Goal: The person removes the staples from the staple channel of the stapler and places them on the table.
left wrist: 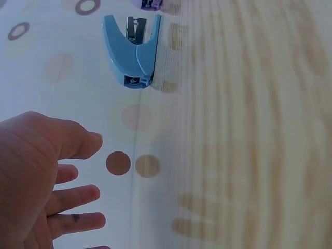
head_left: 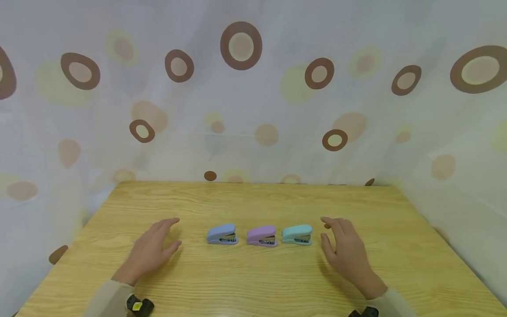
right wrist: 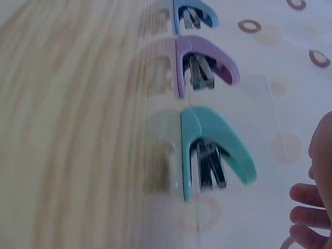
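Three small staplers stand in a row on the wooden table: a blue stapler [head_left: 222, 234], a purple stapler [head_left: 261, 236] and a mint green stapler [head_left: 297, 234]. To the left of the blue one is my left hand [head_left: 152, 248], its fingers relaxed and holding nothing. My right hand [head_left: 345, 248] is just right of the green stapler, fingers loosely bent, thumb apart, also without anything in it. The left wrist view shows the blue stapler [left wrist: 134, 54] beyond the thumb. In the right wrist view the green stapler [right wrist: 212, 148] is nearest the fingers, with the purple stapler [right wrist: 205, 62] behind.
The wood-grain table [head_left: 237, 281] reaches back to a pale curtain [head_left: 253, 101] with brown and beige circles, which also hangs along both sides. A black wrist camera [head_left: 140, 305] is strapped at the left sleeve.
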The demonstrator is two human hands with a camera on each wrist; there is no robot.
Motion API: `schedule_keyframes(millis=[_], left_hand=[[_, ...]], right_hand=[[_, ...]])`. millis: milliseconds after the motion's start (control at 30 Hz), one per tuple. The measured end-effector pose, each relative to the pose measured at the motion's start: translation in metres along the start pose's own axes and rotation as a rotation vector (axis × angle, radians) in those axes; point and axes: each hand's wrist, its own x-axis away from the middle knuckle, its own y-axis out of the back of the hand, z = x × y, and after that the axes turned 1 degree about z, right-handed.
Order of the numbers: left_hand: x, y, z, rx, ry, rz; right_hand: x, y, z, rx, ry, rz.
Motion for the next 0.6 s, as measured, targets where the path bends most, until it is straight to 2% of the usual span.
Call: schedule_keyframes(millis=[400,600], left_hand=[[-0.006,-0.005,-0.009,0.021,-0.025,0.006],[-0.010,-0.007,-0.014,0.030,-0.052,-0.002]], right_hand=[[-0.017,-0.028,0.034,-0.126,0.079,-0.017],[-0.019,-0.034,0.051,-0.240,0.036,0.073]])
